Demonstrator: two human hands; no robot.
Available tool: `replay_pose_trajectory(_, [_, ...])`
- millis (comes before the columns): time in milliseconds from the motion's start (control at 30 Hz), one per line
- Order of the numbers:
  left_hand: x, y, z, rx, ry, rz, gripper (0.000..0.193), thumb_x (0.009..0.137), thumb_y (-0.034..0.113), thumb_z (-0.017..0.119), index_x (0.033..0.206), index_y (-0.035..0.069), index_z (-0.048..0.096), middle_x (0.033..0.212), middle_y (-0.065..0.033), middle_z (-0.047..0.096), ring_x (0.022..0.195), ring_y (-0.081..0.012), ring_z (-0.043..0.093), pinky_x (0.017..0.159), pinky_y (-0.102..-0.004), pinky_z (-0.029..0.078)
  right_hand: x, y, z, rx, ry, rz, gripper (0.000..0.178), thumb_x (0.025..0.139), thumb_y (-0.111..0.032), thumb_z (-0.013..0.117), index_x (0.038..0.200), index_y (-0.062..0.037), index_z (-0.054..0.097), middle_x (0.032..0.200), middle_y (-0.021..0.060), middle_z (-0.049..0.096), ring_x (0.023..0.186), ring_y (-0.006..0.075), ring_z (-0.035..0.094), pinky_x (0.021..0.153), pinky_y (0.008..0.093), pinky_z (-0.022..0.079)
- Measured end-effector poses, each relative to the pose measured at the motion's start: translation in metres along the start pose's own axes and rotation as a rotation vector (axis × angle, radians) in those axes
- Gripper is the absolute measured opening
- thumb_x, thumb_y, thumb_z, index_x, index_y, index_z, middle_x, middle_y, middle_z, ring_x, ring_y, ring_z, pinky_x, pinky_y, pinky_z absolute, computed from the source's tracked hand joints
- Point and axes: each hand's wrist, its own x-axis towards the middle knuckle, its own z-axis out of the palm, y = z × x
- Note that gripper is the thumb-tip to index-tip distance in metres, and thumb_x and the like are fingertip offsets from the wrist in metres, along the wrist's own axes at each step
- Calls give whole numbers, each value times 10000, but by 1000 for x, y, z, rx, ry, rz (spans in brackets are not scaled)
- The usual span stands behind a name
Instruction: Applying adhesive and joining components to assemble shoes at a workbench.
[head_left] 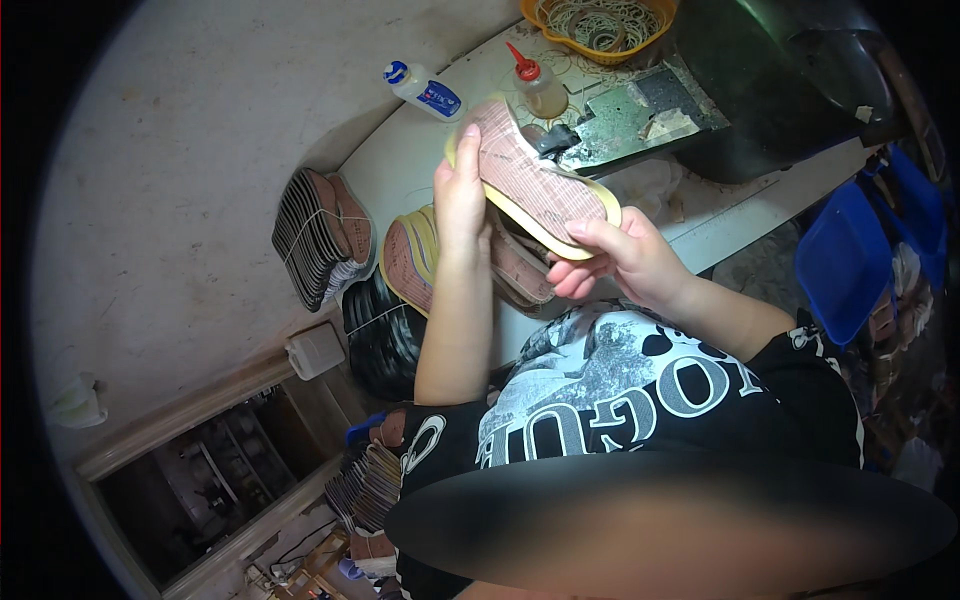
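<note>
A shoe insole (535,180) with a pink striped face and a yellow edge is held up over the white table (690,240), tilted toward me. My left hand (462,195) grips its far-left end, thumb on the face and fingers behind. At the near-right end my right hand (630,250) pinches it, thumb on top and fingers curled underneath. Beneath my hands lie pink insoles (520,272), partly covered. A pile of yellow-edged insoles (405,262) sits just left of my left forearm.
Left are a tied insole bundle (318,235) and a black bundle (383,335). Behind stand a blue-capped bottle (425,92), a red-nozzled squeeze bottle (542,92) and a yellow basket (600,54) of rubber bands. A worn metal plate (625,118) lies beyond the insole. Blue tray (848,265) at right.
</note>
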Motion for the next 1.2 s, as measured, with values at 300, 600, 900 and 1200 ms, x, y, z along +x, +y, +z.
replay_pose_trajectory(300, [31,55,-19,922,-149,756,682,739,518,720,1195,27,592,1358,-239,435,1371,-353,242,1105,-472,212,34,10,8,110,49,-119,339,953,-264,513,1031,54,602,851,173,677,718,194,692,639,260,561])
replay_pose_trajectory(600, [48,95,-4,1454,-952,460,339,748,404,747,825,90,648,731,-23,582,814,-159,575,1048,-427,300,43,-2,19,74,108,-107,416,969,-327,494,1115,56,567,896,188,679,737,207,694,672,277,568])
replay_pose_trajectory(900, [23,79,-21,1109,-759,41,362,791,371,720,793,24,617,646,-24,556,589,-103,486,543,-276,414,45,-12,11,36,116,-49,490,957,-408,509,1101,56,576,920,174,668,752,194,697,649,260,579])
replay_pose_trajectory(1200, [9,75,-23,1022,-802,-121,275,902,294,640,859,28,587,721,48,551,649,-34,465,566,-214,404,42,-13,12,32,117,-72,432,959,-360,518,1115,39,572,957,152,667,751,180,697,621,227,576])
